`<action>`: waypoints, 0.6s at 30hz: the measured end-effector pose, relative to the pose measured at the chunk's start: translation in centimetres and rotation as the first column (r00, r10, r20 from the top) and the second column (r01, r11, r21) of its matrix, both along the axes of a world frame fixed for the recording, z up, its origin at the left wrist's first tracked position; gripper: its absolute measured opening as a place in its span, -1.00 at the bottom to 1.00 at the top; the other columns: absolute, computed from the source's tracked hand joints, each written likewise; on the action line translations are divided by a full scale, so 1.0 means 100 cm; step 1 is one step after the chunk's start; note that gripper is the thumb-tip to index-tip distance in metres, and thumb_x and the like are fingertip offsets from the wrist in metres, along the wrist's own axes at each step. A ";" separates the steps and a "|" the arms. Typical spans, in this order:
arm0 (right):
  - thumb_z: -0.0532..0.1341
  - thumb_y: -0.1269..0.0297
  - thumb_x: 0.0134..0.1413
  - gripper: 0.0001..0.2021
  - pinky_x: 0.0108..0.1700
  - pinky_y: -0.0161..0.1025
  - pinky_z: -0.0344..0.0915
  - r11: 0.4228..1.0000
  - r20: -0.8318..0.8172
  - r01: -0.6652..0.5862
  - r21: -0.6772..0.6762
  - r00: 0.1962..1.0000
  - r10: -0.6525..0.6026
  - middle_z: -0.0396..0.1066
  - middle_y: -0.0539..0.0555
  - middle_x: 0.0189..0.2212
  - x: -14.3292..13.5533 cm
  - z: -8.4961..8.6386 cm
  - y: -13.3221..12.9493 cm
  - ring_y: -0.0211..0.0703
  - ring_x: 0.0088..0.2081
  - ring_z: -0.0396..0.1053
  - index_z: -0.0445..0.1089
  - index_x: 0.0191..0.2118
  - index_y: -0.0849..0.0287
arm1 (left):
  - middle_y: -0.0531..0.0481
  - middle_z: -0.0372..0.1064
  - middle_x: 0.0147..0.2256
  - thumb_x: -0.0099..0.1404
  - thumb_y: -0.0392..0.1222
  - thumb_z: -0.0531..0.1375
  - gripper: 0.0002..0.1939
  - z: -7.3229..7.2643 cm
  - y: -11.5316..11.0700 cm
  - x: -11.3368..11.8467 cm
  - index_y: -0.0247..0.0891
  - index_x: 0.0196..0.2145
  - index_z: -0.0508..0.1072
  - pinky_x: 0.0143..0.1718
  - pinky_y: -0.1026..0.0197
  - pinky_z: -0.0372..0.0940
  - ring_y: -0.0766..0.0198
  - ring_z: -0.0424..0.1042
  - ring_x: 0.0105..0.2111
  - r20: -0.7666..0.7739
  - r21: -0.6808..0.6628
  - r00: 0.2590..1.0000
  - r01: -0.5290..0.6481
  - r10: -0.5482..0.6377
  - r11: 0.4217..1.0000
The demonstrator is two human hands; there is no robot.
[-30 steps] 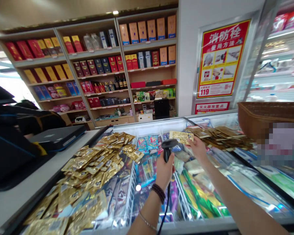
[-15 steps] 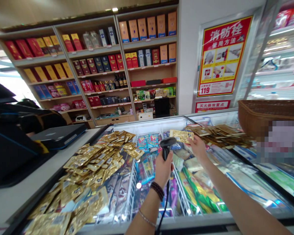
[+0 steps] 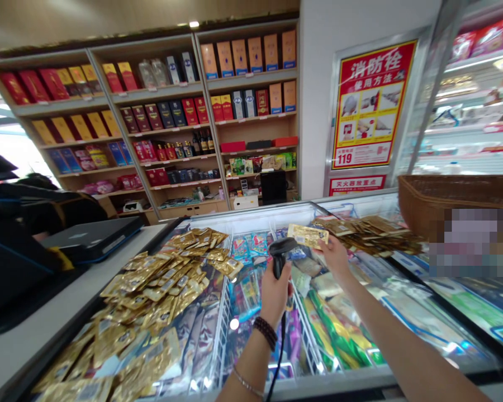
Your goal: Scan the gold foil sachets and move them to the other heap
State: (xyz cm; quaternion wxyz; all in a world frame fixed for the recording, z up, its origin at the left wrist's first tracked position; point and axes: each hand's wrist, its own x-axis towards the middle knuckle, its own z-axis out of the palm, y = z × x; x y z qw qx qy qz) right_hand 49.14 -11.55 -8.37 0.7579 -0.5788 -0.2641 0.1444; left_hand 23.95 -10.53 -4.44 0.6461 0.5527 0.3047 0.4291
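Observation:
A black corded barcode scanner (image 3: pixel 279 252) is gripped upright in my left hand (image 3: pixel 274 293), its head turned toward the right. My right hand (image 3: pixel 334 255) pinches the near end of a gold foil packet (image 3: pixel 304 234), holding it just beyond the scanner's head. Both are above the glass top of a chest freezer (image 3: pixel 272 379). On the glass to the left spreads a large heap of similar gold packets (image 3: pixel 163 285). A second pile of gold packets (image 3: pixel 373 231) lies past my right hand.
A brown wicker basket (image 3: pixel 456 192) stands at the right on the freezer. To the left is a counter (image 3: pixel 37 290) with a flat black device (image 3: pixel 92 237). Shelves of boxed goods (image 3: pixel 163 117) line the far wall, beside a red poster (image 3: pixel 371 106).
The view has shifted slightly, so the scene sits a little further left. Both hands keep their hold, with scanner and packet almost unchanged relative to each other.

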 end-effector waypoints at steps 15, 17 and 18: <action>0.44 -0.57 0.02 -0.38 0.18 0.38 0.84 0.960 0.065 0.273 0.064 0.959 -0.277 0.53 0.05 -0.43 0.103 0.063 -0.069 0.30 -0.12 0.79 0.31 -0.37 -0.14 | 0.13 0.37 -0.56 -0.25 0.82 0.60 -0.02 0.016 -0.020 0.055 -0.13 -0.41 0.47 -0.66 0.30 0.12 0.39 0.27 -0.70 0.077 -0.058 0.997 -0.004 0.009 0.998; 0.36 -0.59 0.15 -0.39 0.11 0.42 0.85 0.959 0.174 0.284 -0.012 0.945 -0.278 0.50 0.06 -0.50 0.119 0.075 -0.079 0.33 -0.16 0.80 0.30 -0.39 -0.16 | 0.13 0.38 -0.56 -0.25 0.82 0.60 -0.02 0.017 -0.024 0.060 -0.13 -0.42 0.47 -0.64 0.30 0.15 0.37 0.30 -0.69 0.072 -0.062 0.997 0.019 -0.015 0.998; 0.32 -0.59 0.21 -0.40 0.04 0.42 0.86 0.948 0.252 0.312 -0.060 0.924 -0.288 0.48 0.06 -0.52 0.124 0.081 -0.083 0.34 -0.20 0.80 0.31 -0.39 -0.16 | 0.12 0.37 -0.57 -0.26 0.83 0.60 -0.02 0.016 -0.026 0.062 -0.13 -0.44 0.47 -0.64 0.30 0.16 0.37 0.30 -0.69 0.058 -0.061 0.998 0.029 -0.025 0.998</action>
